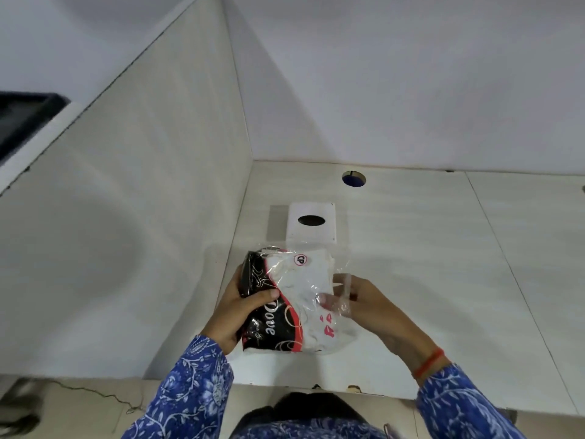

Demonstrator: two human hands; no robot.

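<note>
Packet (294, 299) of white cloth is held just above the near left part of the desk (443, 248), nearer than the white box (311, 229). Left hand (234, 308) wraps its black card edge; right hand (370, 308) pinches the loose clear film. We judge it light, soft and slippery, and we would grip the stiffer card side
</note>
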